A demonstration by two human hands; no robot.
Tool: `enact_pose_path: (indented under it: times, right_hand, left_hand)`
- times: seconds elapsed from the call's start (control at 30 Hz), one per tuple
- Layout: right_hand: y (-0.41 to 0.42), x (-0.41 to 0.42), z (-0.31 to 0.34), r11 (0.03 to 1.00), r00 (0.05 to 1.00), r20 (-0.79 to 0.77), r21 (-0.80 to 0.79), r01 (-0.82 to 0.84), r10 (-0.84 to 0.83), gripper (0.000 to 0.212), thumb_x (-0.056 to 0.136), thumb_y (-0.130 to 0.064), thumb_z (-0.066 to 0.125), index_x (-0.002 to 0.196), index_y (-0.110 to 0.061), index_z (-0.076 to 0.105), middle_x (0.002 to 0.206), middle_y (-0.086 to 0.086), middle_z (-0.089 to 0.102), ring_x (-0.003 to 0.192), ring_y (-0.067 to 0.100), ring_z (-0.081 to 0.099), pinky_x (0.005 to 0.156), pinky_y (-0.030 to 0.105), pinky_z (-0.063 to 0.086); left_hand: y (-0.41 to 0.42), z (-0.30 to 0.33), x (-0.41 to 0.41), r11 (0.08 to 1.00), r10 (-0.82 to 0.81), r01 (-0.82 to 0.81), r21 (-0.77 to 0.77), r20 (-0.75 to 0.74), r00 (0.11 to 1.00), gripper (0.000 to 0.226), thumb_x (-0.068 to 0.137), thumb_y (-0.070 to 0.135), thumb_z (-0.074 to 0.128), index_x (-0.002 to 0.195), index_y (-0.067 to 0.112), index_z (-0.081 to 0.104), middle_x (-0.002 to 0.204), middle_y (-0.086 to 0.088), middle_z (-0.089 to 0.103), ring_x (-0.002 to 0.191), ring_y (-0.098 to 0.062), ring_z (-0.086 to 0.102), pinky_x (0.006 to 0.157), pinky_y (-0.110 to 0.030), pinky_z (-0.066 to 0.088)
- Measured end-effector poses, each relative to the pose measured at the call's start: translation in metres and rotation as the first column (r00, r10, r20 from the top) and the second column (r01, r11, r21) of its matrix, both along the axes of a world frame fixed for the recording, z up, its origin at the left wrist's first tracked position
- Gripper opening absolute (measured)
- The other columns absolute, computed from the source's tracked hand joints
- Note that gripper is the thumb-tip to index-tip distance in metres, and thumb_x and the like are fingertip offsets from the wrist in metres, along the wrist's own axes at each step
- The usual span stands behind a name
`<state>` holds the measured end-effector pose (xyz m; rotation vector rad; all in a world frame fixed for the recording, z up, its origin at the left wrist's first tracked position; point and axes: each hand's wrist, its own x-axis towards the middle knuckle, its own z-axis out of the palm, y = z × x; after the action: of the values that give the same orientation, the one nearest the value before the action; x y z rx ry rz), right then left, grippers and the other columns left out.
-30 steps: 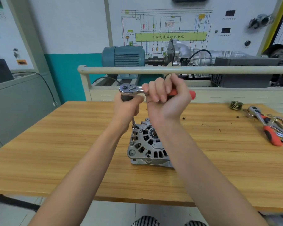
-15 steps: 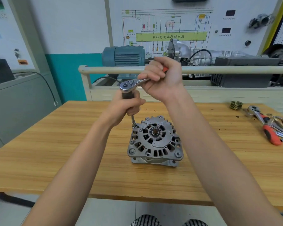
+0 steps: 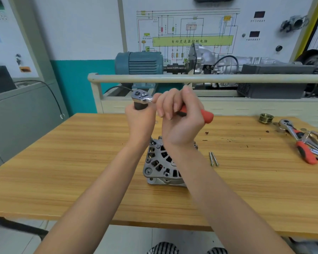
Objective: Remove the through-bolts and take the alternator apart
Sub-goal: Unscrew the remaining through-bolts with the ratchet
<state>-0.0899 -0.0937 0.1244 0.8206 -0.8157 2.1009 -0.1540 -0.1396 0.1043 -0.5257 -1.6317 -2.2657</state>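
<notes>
left hand [image 3: 140, 120] grips socket extension | right hand [image 3: 180, 121] grips ratchet [image 3: 142, 97] handle | above alternator [image 3: 160, 165]

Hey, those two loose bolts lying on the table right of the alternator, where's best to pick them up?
Pinch the two bolts mid-shank from above. They lie flat, side by side on the table, clear of the alternator, so both long sides are open to fingers.

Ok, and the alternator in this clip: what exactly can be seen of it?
The alternator is a grey, cast-metal-looking housing with a ring of vent slots, dark windings with a hint of copper showing through. It sits face up on the wooden table. The right forearm hides its centre and right side. A bolt head shows at its left lobe. The ratchet's extension comes down to its upper left edge.
</notes>
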Motion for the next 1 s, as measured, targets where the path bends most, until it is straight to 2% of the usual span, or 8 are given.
enact_pose_path:
  times: [0.1, 0.23, 0.37, 0.5, 0.63, 0.8, 0.9, 1.0]
  right_hand:
    - [0.018, -0.007, 0.018, 0.971, 0.955, 0.174, -0.070, -0.230, 0.239, 0.050, 0.090, -0.010, 0.034, 0.041, -0.015, 0.037, 0.035, -0.001, 0.028, 0.036, 0.015, 0.030, 0.056, 0.030, 0.040]
    - [0.039, -0.020, 0.039, 0.832, 0.750, 0.361, -0.267, -0.486, 0.554, 0.052, 0.090, -0.015, 0.032, 0.039, -0.014, 0.035, 0.034, -0.004, 0.024, 0.030, 0.012, 0.024, 0.044, 0.021, 0.038]
    - [0.037, -0.021, 0.041, 0.839, 0.766, 0.361, -0.346, -0.420, 0.532, 0.051, 0.090, -0.014, 0.034, 0.039, -0.015, 0.034, 0.034, -0.005, 0.024, 0.030, 0.012, 0.023, 0.043, 0.020, 0.038]
    - [0.016, -0.007, 0.015, 0.932, 0.925, 0.205, -0.244, -0.269, 0.321, 0.048, 0.091, -0.011, 0.035, 0.043, -0.016, 0.036, 0.036, -0.002, 0.027, 0.035, 0.014, 0.028, 0.053, 0.027, 0.041]
    - [-0.004, 0.003, -0.003, 0.998, 0.999, 0.037, -0.050, -0.027, 0.029, 0.031, 0.086, -0.010, 0.038, 0.055, -0.017, 0.038, 0.040, 0.002, 0.034, 0.043, 0.018, 0.034, 0.061, 0.032, 0.043]
    - [0.018, -0.004, 0.015, 0.965, 0.954, 0.153, -0.069, -0.251, 0.259, 0.050, 0.092, -0.011, 0.032, 0.042, -0.015, 0.038, 0.036, -0.001, 0.030, 0.036, 0.015, 0.030, 0.056, 0.029, 0.041]
    - [0.037, -0.016, 0.033, 0.870, 0.805, 0.329, -0.191, -0.455, 0.494, 0.054, 0.093, -0.014, 0.030, 0.039, -0.015, 0.037, 0.034, -0.003, 0.025, 0.032, 0.013, 0.026, 0.048, 0.023, 0.040]
    - [0.042, -0.024, 0.047, 0.820, 0.701, 0.427, -0.256, -0.512, 0.571, 0.055, 0.093, -0.015, 0.032, 0.039, -0.014, 0.035, 0.033, -0.004, 0.024, 0.028, 0.012, 0.025, 0.041, 0.021, 0.038]
  left_hand:
    - [-0.010, -0.003, -0.005, 0.991, -0.093, 0.089, -0.100, -0.045, 0.995, 0.030, 0.068, 0.002, 0.062, 0.051, 0.019, 0.044, 0.044, 0.008, 0.037, 0.041, -0.008, 0.030, 0.045, -0.021, 0.029]
    - [-0.025, 0.003, -0.011, 0.865, -0.471, 0.432, -0.255, -0.121, 0.874, 0.036, 0.070, 0.001, 0.058, 0.044, 0.023, 0.047, 0.039, 0.008, 0.033, 0.034, -0.009, 0.026, 0.041, -0.018, 0.024]
    - [-0.023, 0.006, -0.014, 0.855, -0.477, 0.446, -0.265, -0.065, 0.876, 0.039, 0.071, 0.003, 0.058, 0.042, 0.024, 0.043, 0.040, 0.007, 0.030, 0.036, -0.010, 0.023, 0.042, -0.018, 0.021]
    - [-0.007, -0.002, -0.006, 0.989, -0.127, 0.123, -0.081, -0.044, 0.991, 0.025, 0.070, 0.004, 0.059, 0.054, 0.018, 0.044, 0.045, 0.006, 0.037, 0.042, -0.012, 0.030, 0.043, -0.019, 0.028]
    - [0.003, -0.005, 0.002, 0.995, 0.080, -0.078, 0.056, -0.046, 0.996, 0.013, 0.077, -0.005, 0.060, 0.069, 0.004, 0.054, 0.066, -0.010, 0.045, 0.064, -0.019, 0.037, 0.059, -0.034, 0.032]
    - [-0.007, -0.004, 0.000, 0.997, -0.052, 0.049, -0.061, -0.055, 0.997, 0.023, 0.064, 0.006, 0.060, 0.051, 0.013, 0.042, 0.046, 0.004, 0.036, 0.045, -0.012, 0.029, 0.046, -0.021, 0.026]
    - [-0.019, 0.000, -0.002, 0.940, -0.295, 0.273, -0.203, -0.091, 0.951, 0.027, 0.065, 0.004, 0.061, 0.048, 0.016, 0.043, 0.040, 0.008, 0.034, 0.036, -0.009, 0.029, 0.047, -0.023, 0.021]
    - [-0.025, 0.004, -0.005, 0.849, -0.482, 0.451, -0.275, -0.055, 0.875, 0.037, 0.066, 0.006, 0.062, 0.040, 0.023, 0.044, 0.039, 0.008, 0.032, 0.034, -0.007, 0.025, 0.043, -0.019, 0.019]
